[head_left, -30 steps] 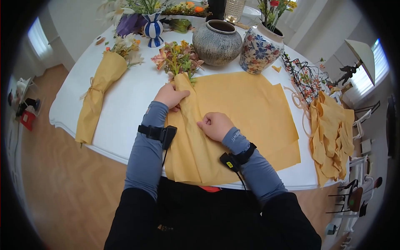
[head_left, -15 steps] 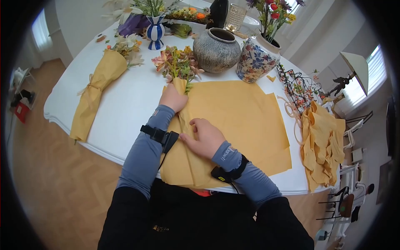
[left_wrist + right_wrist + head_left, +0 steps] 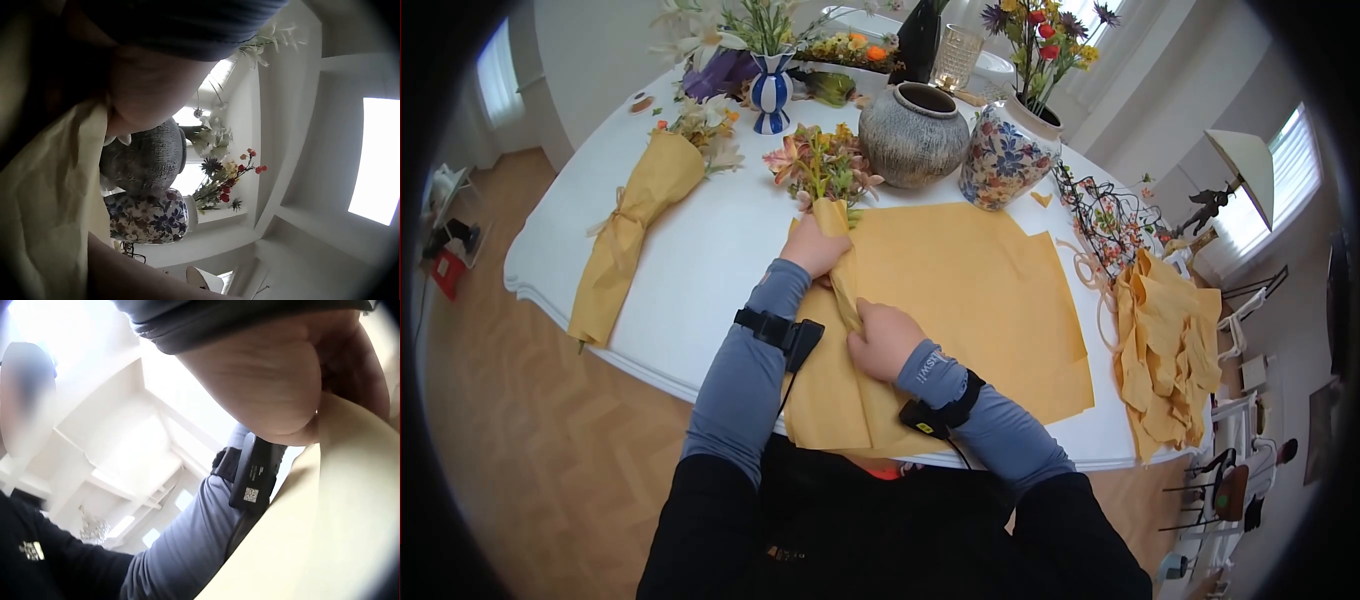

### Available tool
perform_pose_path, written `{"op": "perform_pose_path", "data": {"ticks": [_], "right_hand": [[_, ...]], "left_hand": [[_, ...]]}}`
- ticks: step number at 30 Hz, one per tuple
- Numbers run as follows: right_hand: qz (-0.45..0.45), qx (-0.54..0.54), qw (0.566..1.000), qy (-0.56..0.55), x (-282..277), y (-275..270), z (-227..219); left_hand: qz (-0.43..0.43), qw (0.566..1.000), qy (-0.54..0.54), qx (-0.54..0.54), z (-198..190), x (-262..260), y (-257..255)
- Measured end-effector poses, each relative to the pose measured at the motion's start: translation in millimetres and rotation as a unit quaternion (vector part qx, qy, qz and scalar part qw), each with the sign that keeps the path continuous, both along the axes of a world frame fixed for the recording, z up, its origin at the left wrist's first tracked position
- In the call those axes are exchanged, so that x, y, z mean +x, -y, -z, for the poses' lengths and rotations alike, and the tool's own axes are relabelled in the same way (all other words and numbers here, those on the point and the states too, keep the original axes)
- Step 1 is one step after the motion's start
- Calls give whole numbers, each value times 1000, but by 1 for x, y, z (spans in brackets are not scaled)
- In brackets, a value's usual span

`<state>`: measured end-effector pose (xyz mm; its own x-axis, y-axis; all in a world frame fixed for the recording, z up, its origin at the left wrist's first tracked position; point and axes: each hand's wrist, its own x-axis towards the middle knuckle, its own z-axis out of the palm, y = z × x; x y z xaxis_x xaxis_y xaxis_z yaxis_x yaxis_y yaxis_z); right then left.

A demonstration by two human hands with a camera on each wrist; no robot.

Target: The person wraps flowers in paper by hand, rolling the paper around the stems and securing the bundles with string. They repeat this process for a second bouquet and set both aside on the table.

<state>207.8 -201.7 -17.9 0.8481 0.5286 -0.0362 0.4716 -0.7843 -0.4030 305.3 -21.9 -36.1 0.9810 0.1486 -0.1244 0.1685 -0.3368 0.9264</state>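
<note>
A large yellow paper sheet (image 3: 980,290) lies on the white table (image 3: 720,240), its left edge rolled over a bunch of pink and orange flowers (image 3: 822,160). My left hand (image 3: 815,248) grips the rolled paper just below the flower heads. Lower down the roll, my right hand (image 3: 883,338) is curled on the folded paper edge, close to the left wrist. In the left wrist view the yellow paper (image 3: 44,206) fills the lower left under my palm. The right wrist view shows the heel of my palm against the paper (image 3: 337,525); the fingers are hidden.
A finished yellow-wrapped bouquet (image 3: 635,225) lies at the left. A grey vase (image 3: 913,120), a floral vase (image 3: 998,155) and a blue striped vase (image 3: 771,88) stand behind the sheet. Crumpled yellow paper (image 3: 1165,345) and a wiry berry branch (image 3: 1110,210) sit at the right.
My right hand has slid left along the paper toward the left wrist, bunching the fold tighter. The left hand stays on the roll below the flowers.
</note>
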Motion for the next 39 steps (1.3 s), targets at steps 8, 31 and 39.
{"op": "perform_pose_path", "data": {"ticks": [8,31,39], "right_hand": [[-35,296,930,-213,10,37,18],[46,450,742,-494,5,52,25],[-62,284,934,-206,-5,45,32]], "left_hand": [[53,976,-38,-207,10,8,4],[-19,902,87,-422,12,7,11],[-137,964,116,-198,22,9,10]]}}
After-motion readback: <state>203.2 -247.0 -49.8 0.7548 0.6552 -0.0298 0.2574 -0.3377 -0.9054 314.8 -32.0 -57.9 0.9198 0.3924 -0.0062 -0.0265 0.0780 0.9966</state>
